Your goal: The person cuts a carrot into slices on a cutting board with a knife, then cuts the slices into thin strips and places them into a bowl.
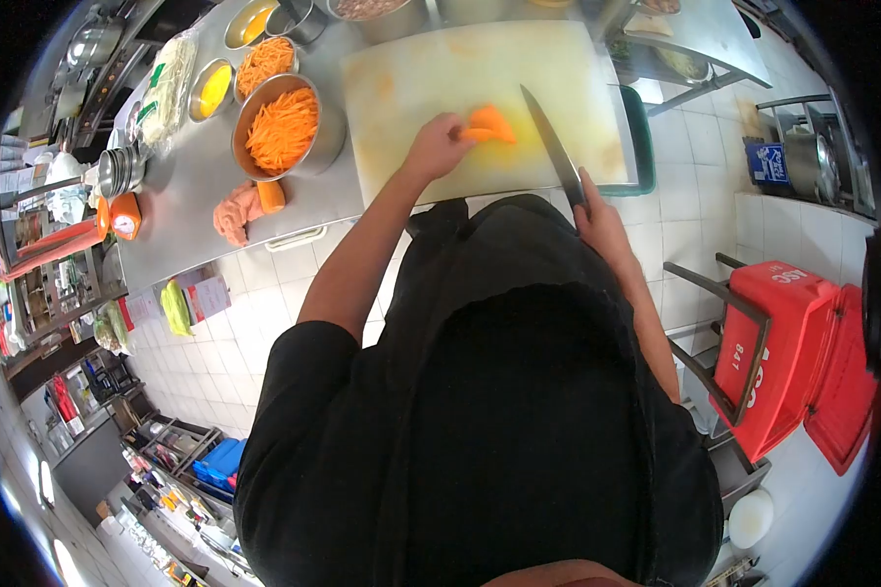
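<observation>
My left hand is over the cutting board, its fingers closed on the end of a thin carrot slice. Against that slice lies a thicker carrot piece. My right hand is wrapped round the handle of a large kitchen knife. The blade points away from me over the board's right part, apart from the carrot.
Left of the board stands a metal pot of shredded carrot, with a smaller bowl of shreds behind it. A carrot chunk and pinkish cloth lie at the table's front edge. A red bin stands to the right.
</observation>
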Tool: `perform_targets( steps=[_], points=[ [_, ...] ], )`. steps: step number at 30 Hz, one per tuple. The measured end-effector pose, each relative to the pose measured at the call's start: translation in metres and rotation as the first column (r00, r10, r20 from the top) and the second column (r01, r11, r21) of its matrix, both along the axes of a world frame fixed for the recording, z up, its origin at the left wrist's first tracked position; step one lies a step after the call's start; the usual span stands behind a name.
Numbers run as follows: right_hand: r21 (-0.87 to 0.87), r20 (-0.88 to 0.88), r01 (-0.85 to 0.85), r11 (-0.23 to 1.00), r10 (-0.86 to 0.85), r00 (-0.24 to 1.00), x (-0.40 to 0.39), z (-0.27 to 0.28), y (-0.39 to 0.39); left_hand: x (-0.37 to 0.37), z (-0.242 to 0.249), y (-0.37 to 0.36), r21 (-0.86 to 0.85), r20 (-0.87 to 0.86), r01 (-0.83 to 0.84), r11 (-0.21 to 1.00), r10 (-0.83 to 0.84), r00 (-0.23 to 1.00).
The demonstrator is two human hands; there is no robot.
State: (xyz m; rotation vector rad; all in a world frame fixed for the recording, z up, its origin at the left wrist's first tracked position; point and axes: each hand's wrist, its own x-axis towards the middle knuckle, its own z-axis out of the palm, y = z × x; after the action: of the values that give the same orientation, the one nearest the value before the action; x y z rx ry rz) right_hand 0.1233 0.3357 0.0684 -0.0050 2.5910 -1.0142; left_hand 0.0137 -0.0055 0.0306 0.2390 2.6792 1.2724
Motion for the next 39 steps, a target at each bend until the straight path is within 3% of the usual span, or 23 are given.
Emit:
perform_targets(
  steps=[4, 6, 10, 13, 19, 22, 28, 34, 39],
  points=[
    [-0.015, -0.014, 0.006, 1.0, -0.006, 1.0, 0.004, 0.016, -0.001, 0.018, 0.018, -0.019, 0.132, 0.054, -0.052, 0.99, 0.045, 0.998],
    [0.0, 0.035, 0.028, 1.0, -0.028, 0.999, 0.006, 0.032, -0.007, 0.023, 0.022, -0.034, 0.057, 0.109, -0.048, 0.997, 0.041, 0.993],
    [-0.031, -0.014, -0.12, 0.992, 0.12, 0.993, 0.005, 0.035, -0.014, 0.028, 0.027, -0.06, 0.032, 0.294, 0.013, 0.999, -0.022, 0.956],
    [0.022, -0.055, -0.288, 0.957, 0.289, 0.956, -0.009, 0.032, -0.035, 0.023, 0.015, -0.069, -0.012, 0.297, 0.066, 0.998, -0.06, 0.953],
    [0.127, -0.03, -0.41, 0.903, 0.417, 0.909, -0.021, 0.011, -0.06, 0.024, 0.01, -0.062, -0.154, 0.039, -0.05, 0.987, 0.056, 0.998],
    [0.161, 0.034, -0.43, 0.888, 0.431, 0.902, -0.021, 0.011, -0.063, 0.036, 0.017, -0.057, -0.147, 0.04, -0.123, 0.981, 0.13, 0.991],
    [0.181, 0.05, -0.387, 0.904, 0.385, 0.922, -0.016, 0.027, -0.073, 0.049, 0.006, -0.056, -0.154, -0.121, -0.134, 0.979, 0.116, 0.986],
    [0.211, 0.048, -0.422, 0.882, 0.422, 0.905, -0.017, 0.014, -0.074, 0.048, 0.007, -0.051, -0.122, -0.109, -0.125, 0.985, 0.112, 0.988],
    [0.19, 0.19, -0.462, 0.866, 0.43, 0.883, -0.018, 0.017, -0.078, 0.048, 0.012, -0.05, -0.137, -0.08, -0.096, 0.986, 0.085, 0.993]
  ],
)
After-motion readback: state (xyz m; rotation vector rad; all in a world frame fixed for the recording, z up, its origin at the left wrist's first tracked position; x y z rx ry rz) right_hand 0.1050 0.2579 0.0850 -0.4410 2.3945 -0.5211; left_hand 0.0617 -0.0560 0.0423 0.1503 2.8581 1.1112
